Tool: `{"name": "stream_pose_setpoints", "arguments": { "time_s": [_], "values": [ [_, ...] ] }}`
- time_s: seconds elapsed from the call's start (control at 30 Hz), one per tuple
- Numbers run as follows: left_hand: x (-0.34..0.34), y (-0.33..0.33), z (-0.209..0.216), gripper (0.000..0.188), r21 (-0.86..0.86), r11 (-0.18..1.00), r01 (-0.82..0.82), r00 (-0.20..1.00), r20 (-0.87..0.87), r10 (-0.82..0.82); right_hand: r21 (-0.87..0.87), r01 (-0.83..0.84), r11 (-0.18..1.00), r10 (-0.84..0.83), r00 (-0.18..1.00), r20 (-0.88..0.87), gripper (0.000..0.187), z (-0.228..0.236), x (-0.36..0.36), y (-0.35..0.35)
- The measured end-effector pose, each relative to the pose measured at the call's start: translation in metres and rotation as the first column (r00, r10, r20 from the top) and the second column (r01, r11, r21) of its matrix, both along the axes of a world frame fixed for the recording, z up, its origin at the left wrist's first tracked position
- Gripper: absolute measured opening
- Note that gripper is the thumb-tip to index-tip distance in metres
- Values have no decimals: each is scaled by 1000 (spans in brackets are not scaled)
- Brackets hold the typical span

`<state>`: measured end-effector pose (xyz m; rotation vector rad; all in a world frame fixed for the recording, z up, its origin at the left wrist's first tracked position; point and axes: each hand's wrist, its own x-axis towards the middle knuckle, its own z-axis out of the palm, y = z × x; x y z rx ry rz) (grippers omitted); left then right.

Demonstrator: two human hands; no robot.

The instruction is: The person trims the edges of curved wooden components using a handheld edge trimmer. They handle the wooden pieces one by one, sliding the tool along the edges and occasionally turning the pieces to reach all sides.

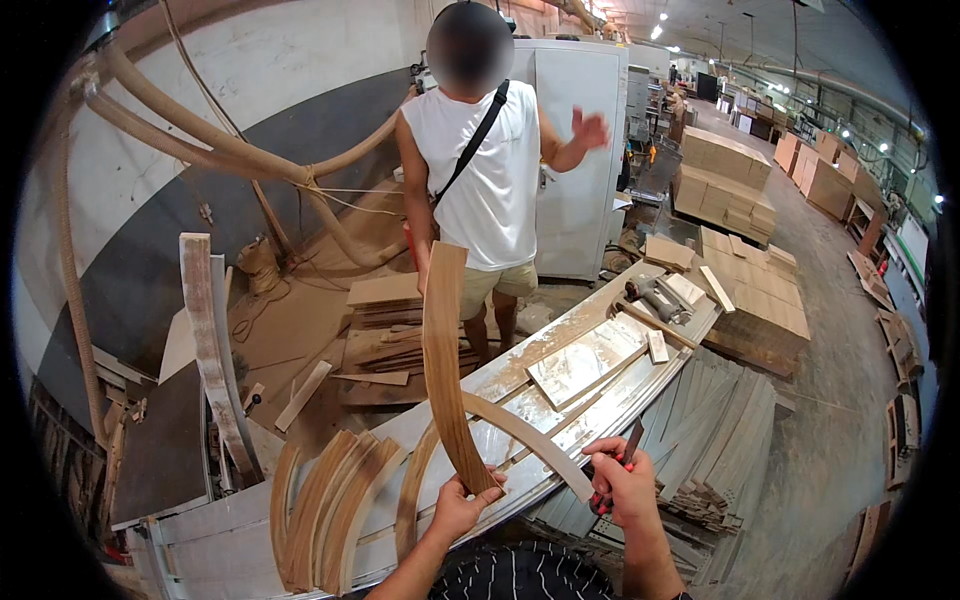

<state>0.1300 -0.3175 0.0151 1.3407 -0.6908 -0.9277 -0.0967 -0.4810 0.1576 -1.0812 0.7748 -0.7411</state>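
Striped cloth (515,575) nearest, cut off by lower edge. Left hand (462,505) closed around bottom end of curved wood strip (445,360), held upright over counter (560,365). Right hand (620,485) clenched on red-handled tool (628,450), its tip hard to make out. More curved strips (325,510) lying on pale counter. Beyond, person in white top (490,170), wood stacks (385,330), dusty workshop floor (830,440).
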Motion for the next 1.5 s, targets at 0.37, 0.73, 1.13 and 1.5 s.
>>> {"name": "stream_pose_setpoints", "arguments": {
  "time_s": [0.37,0.73,1.13,1.5],
  "values": [
    [-4,-3,16,40,56,998,40,998,54,-43,27,17,999,-18,1000,24,15,3,1,3],
    [6,4,13,48,75,995,63,998,3,-63,19,20,1000,-19,1000,-15,15,0,-4,5],
    [11,13,28,47,-35,992,-118,984,-141,112,-48,58,997,-55,996,67,15,-11,-11,16],
    [12,23,25,48,-6,974,-226,929,-303,214,-99,-79,992,59,979,-196,12,-18,16,24]
  ]
}}
